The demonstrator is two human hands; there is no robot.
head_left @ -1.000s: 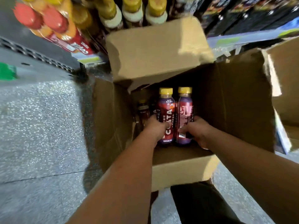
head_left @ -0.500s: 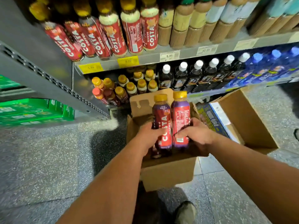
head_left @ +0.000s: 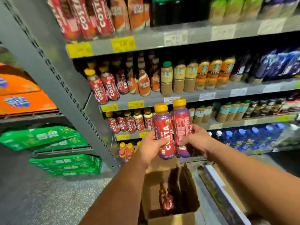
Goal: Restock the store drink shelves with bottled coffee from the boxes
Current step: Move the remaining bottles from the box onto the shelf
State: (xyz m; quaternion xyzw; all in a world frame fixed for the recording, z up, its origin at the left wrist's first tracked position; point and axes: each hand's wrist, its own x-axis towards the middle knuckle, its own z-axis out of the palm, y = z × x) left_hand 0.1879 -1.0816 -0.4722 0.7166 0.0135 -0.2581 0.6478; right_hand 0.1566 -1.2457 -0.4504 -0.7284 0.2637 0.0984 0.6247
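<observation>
My left hand [head_left: 151, 146] grips a red-and-purple Costa coffee bottle [head_left: 164, 127] with a yellow cap. My right hand [head_left: 195, 139] grips a second such bottle [head_left: 181, 122] right beside it. Both bottles are upright, held in the air in front of the drink shelves [head_left: 178, 97], level with the row of Costa bottles [head_left: 129, 124]. Below my arms stands the open cardboard box [head_left: 155, 184] with more bottles [head_left: 167, 202] dimly seen inside.
A grey shelf upright [head_left: 53, 75] runs diagonally on the left. Green cartons [head_left: 65, 164] and orange cartons [head_left: 21, 98] are stacked left of it. Blue-capped water bottles [head_left: 246, 137] fill the low shelf on the right. A second box [head_left: 224, 192] lies right of the open one.
Both hands lifted the two bottles up out of the box and raised them to shelf height. My view tilted up from the box to the shelves.
</observation>
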